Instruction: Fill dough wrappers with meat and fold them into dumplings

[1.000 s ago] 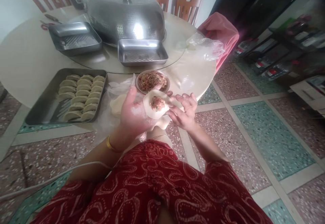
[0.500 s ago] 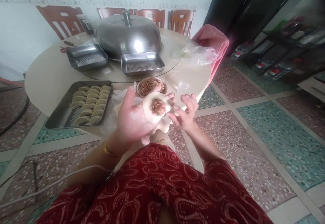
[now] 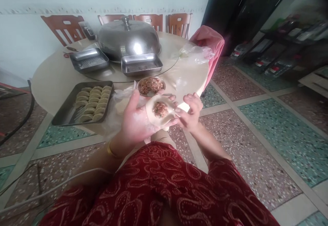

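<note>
A round dumpling wrapper (image 3: 151, 112) lies open across the fingers of my left hand (image 3: 133, 122), which supports it from below with the thumb raised. A mound of minced filling (image 3: 160, 110) sits in the wrapper's middle. Thumb and fingers of my right hand (image 3: 191, 115) pinch the wrapper's right edge. Just beyond my hands is a bowl of filling (image 3: 151, 85). Left of it, more pale wrappers (image 3: 121, 106) rest on plastic, partly hidden by my left hand. A dark metal tray (image 3: 63, 116) at the left holds rows of folded dumplings (image 3: 90, 109).
Two smaller metal trays (image 3: 89, 62) (image 3: 141, 65) stand farther back on the round table (image 3: 47, 82). Behind them is a large domed steel lid (image 3: 128, 36). A clear plastic bag (image 3: 197, 53) lies at the right, near a chair draped in pink cloth (image 3: 211, 41).
My right fingers have closed in on the wrapper's right edge and now grip it. The filling bowl shows more clearly behind my hands. The view has shifted slightly.
</note>
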{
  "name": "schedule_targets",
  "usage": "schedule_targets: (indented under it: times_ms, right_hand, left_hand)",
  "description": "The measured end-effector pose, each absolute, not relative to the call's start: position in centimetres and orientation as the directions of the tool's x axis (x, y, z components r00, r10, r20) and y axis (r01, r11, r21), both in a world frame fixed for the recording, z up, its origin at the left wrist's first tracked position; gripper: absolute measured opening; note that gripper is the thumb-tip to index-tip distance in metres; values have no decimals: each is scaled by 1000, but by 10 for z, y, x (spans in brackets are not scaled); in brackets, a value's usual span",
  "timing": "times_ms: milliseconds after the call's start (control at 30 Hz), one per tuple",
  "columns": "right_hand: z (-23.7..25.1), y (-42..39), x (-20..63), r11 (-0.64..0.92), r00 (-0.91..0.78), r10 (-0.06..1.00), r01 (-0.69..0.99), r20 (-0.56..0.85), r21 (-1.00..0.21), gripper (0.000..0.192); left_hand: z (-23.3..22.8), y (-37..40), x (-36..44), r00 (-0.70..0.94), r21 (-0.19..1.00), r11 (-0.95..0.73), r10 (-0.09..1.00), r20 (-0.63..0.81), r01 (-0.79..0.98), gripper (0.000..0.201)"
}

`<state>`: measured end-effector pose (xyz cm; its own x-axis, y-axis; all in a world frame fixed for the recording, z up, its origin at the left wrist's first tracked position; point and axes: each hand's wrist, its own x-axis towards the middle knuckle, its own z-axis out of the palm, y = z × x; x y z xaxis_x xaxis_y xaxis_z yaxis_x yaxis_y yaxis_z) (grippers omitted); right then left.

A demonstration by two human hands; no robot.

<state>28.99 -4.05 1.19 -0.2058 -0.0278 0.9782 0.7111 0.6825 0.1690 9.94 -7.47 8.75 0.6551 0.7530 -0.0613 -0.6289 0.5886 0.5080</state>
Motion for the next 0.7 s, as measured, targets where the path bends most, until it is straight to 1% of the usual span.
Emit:
schedule_targets:
  times_ms: [67,133,267,333,433,533,633,700]
  right_hand:
    - [11,-42,291,695,-234,-86,683,968,227,21]
    - [9,-43,293,682,-278,-123,674,953,285,21]
    - [1,-43,300,582,-379,-103,727,920,365,23]
    - [-2,-44,302,631,-414,-87,681,906,372,21]
    - [-2,-45,299,760,-408,-53,575,911,302,10]
    - [-2,-49,292,799,-362,27,567,932,198,3]
    - [-3,-52,287,825,-367,126,554,922,107,15]
    - [-6,-52,286,838,-387,173,541,906,71,17]
  left_hand:
    - [83,-75,100,681,483,620,729,-63,-619,69]
    - [79,-74,100,707,459,648,705,-58,-608,68]
    - [69,-70,101,739,438,680,672,-50,-588,66]
    - [64,-68,101,752,441,697,656,-72,-566,65]
    - [56,-66,102,772,444,733,622,-130,-515,59]
    - [49,-65,102,763,462,744,617,-196,-483,54]
    - [44,-66,101,723,482,727,647,-244,-488,50]
    - [39,-66,101,700,484,714,667,-254,-505,45]
